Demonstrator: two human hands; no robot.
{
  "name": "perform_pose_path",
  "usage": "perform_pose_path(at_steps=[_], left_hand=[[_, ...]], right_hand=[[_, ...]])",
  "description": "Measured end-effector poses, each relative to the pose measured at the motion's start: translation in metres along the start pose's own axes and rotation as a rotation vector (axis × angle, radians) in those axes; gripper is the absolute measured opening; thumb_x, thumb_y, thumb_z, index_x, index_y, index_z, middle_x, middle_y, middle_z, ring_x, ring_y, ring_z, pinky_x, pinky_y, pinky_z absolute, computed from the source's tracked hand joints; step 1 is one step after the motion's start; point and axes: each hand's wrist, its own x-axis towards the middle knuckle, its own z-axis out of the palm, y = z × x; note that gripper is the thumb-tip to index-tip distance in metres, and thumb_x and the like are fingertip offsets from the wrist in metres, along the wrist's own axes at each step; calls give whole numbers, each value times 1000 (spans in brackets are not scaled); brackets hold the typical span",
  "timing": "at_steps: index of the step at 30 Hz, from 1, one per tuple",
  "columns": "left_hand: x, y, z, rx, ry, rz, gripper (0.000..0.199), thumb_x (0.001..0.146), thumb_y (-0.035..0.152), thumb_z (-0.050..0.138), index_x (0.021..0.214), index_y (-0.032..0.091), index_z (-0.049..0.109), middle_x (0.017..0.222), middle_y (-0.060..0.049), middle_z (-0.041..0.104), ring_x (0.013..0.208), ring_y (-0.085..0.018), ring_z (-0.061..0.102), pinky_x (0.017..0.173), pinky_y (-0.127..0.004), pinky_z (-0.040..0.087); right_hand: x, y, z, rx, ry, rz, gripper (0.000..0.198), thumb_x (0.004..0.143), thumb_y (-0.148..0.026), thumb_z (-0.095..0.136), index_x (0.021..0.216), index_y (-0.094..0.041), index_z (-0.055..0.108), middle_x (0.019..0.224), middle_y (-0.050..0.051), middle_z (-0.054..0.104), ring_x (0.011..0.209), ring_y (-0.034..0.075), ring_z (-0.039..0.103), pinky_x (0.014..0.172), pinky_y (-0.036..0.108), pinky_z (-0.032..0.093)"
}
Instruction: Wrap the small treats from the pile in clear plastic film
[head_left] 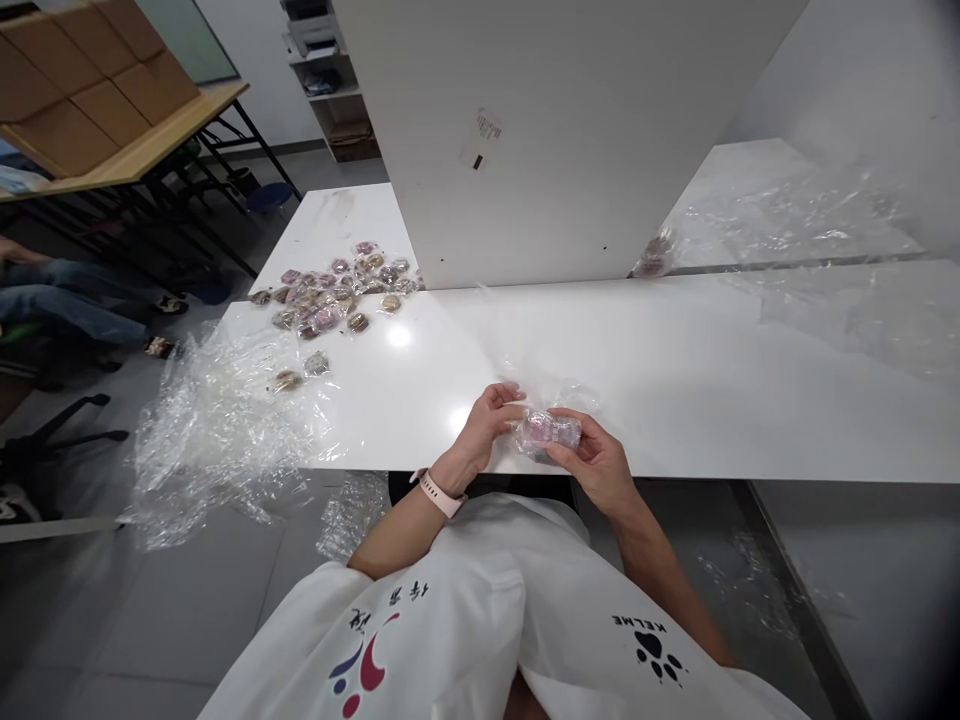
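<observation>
Near the table's front edge, a small pink item wrapped in clear plastic (550,430) is held between my two hands. My right hand (598,465) grips its right end, the thumb below and the fingers above. At its left end my left hand (489,425), with a pale pink band at the wrist, has its fingers bent together on the clear plastic film (527,432). More loose film (577,395) spreads on the table just beyond the packet. The exact kind of item inside is too small to make out.
Several small wrapped pieces (326,300) lie heaped at the table's left. Crumpled clear film (225,430) hangs over that edge, and more film (832,225) covers the right. A white upright panel (555,150) stands behind the white table (720,400). A seated person's legs (67,300) show far left.
</observation>
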Motion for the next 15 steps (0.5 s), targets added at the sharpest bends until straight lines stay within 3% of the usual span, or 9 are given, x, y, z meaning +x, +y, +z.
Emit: perform_pose_path(at_steps=[2, 5, 8, 11, 13, 15], left_hand=[[3, 8, -4, -17, -79, 12, 30, 86, 38, 60, 112, 23, 62, 125, -9, 65, 103, -20, 66, 80, -33, 53], [2, 26, -7, 33, -333, -40, 44, 96, 55, 45, 112, 21, 67, 115, -15, 70, 102, -27, 69, 83, -44, 56], [-9, 41, -2, 91, -544, 11, 48, 92, 60, 52, 115, 21, 69, 102, -15, 74, 95, -28, 72, 82, -46, 56], [-22, 36, 12, 127, -536, 143, 40, 91, 54, 58, 106, 19, 72, 83, -10, 74, 84, -24, 72, 87, -45, 56], [-27, 20, 23, 264, -407, 307, 35, 94, 51, 54, 100, 22, 73, 80, -7, 73, 86, -23, 71, 100, -49, 51], [-25, -1, 30, 473, -285, 528, 31, 95, 46, 50, 99, 26, 74, 89, -5, 75, 97, -23, 69, 113, -53, 40]], right_hand=[[-1, -2, -7, 31, -109, 10, 44, 76, -41, 79, 116, -28, 68, 97, 2, 69, 85, 20, 65, 80, 39, 57], [0, -6, -18, 34, -375, 80, 39, 73, -39, 81, 108, -27, 71, 91, 3, 69, 80, 21, 66, 74, 36, 56], [4, -9, -23, -24, -491, 145, 39, 70, -37, 83, 105, -24, 72, 96, 3, 70, 86, 22, 67, 76, 35, 55], [10, -4, -19, 13, -323, 155, 41, 70, -37, 82, 106, -23, 70, 91, 2, 68, 83, 19, 65, 75, 34, 54], [13, 3, -11, 112, -140, 148, 39, 67, -37, 84, 100, -24, 69, 85, 0, 66, 79, 17, 63, 73, 31, 53], [14, 9, 1, 218, 5, 160, 37, 62, -36, 86, 92, -24, 67, 83, -1, 66, 78, 17, 61, 70, 29, 53]])
